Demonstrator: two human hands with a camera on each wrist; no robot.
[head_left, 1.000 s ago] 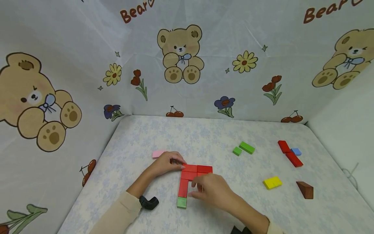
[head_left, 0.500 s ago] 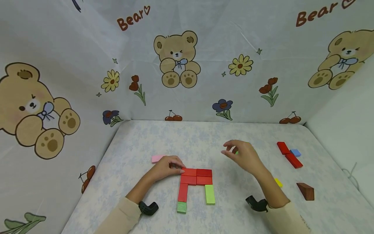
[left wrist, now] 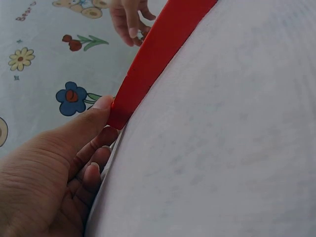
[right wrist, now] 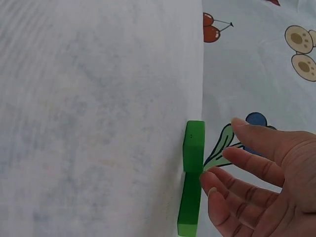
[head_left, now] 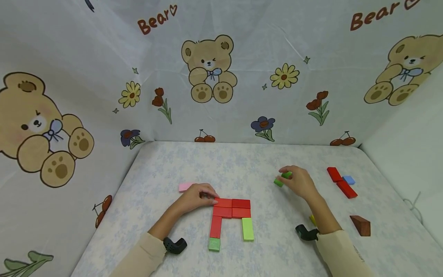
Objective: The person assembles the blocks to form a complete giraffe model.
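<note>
My left hand (head_left: 198, 198) rests at the far left corner of a flat layout of red blocks (head_left: 223, 211). In the left wrist view its thumb touches the end of a red block (left wrist: 148, 69), its other fingers loosely bent beside it. A small green block (head_left: 214, 244) ends the layout's left leg; a yellow-green block (head_left: 247, 229) forms the right leg. My right hand (head_left: 299, 182) reaches over a small bright green block (head_left: 278, 182) and a longer green one (head_left: 286, 175), which it partly covers. The right wrist view shows its fingers spread beside the green blocks (right wrist: 194, 148), gripping neither.
A pink block (head_left: 185, 187) lies beyond my left hand. Rightward are two red blocks (head_left: 346, 189), a blue block (head_left: 348, 179) and a brown wedge (head_left: 361, 226). My right forearm mostly hides a yellow piece (head_left: 313, 219). A bear-printed cloth (head_left: 221, 123) stands behind the table.
My right hand has left the red layout, uncovering the yellow-green block, and has moved far right to the green blocks. My left hand stays at the layout's corner.
</note>
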